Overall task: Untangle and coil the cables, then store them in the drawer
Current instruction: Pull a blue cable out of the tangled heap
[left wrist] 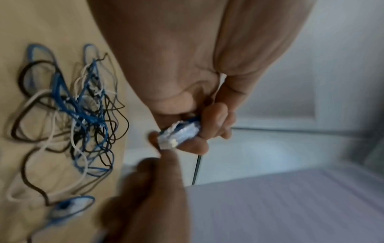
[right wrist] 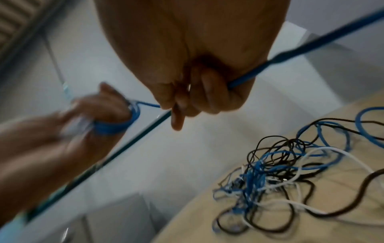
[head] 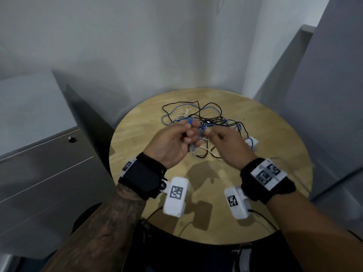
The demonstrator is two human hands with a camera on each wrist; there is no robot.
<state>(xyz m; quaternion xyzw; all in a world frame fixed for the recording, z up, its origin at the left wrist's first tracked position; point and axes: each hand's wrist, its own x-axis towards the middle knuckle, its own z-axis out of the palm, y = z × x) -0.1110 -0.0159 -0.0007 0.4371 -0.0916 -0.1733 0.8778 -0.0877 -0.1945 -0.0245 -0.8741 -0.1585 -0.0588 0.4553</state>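
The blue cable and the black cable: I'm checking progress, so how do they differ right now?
The blue cable is lifted and partly wound around the left hand, with the right hand gripping its run; the black cable lies loose on the round wooden table, held by neither hand. The blue cable looks thicker than the black cable. Both remain partly in the tangle.

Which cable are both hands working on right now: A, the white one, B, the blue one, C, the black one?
B: the left hand has the blue cable looped round its fingers and the right hand grips the same strand, while the black and white cables lie in the tangle on the table.
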